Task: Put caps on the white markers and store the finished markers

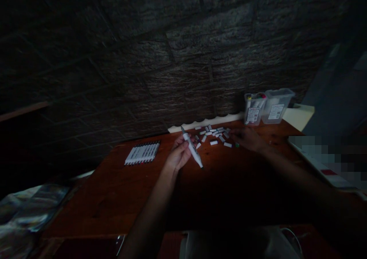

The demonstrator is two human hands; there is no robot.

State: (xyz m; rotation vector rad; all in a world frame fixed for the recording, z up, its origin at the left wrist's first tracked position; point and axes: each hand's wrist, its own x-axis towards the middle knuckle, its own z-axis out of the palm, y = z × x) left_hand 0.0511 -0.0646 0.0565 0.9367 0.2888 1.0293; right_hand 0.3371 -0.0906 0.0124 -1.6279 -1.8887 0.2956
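Note:
My left hand [179, 154] is closed around a white marker [192, 149] that points down to the right, its dark tip just above the wooden table [120, 190]. My right hand [247, 138] rests palm down on the table at the right edge of a scatter of several small white marker caps [213, 133]; its fingers look curled over the caps, and whether they hold one is hidden. A neat row of several white markers [142, 152] lies side by side to the left of my left hand.
Two clear plastic tubs [268, 106] with labels stand at the table's far right, one holding markers. A pale scalloped strip [206, 122] runs along the dark stone wall. A flat board [321, 163] lies on the right, papers [25, 209] on the left, a phone [88, 245] at the near edge.

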